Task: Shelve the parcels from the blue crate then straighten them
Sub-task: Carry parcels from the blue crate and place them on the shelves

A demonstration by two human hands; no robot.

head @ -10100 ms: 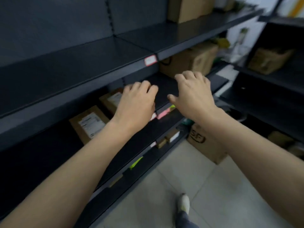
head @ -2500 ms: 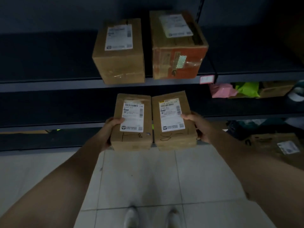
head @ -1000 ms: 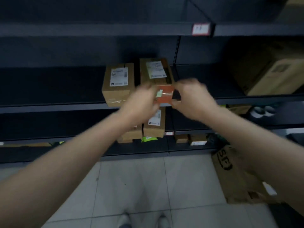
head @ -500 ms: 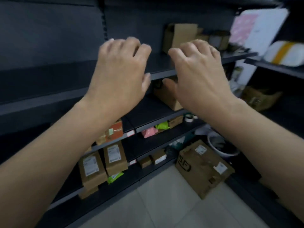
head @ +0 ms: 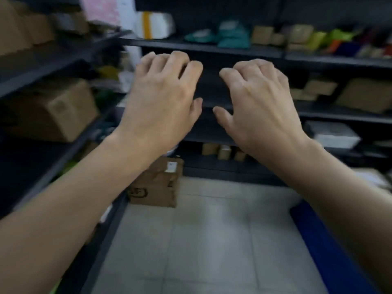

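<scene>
Both hands hang in mid-air in front of me, palms down, holding nothing. My left hand has its fingers curled loosely and apart. My right hand is beside it, fingers also loosely bent. The rim of the blue crate shows at the lower right, partly hidden by my right forearm; its inside is out of view. Dark shelves ahead carry several parcels, blurred by motion. The parcels I shelved are not in view.
A brown cardboard box stands on the tiled floor at the corner of the shelving. A large carton sits on the left shelf. Teal bags and small boxes fill the far shelves. Light floor tiles lie below.
The view has swung to the right, away from the shelved parcels toward the far shelving and the blue crate. Both empty hands stay raised side by side.
</scene>
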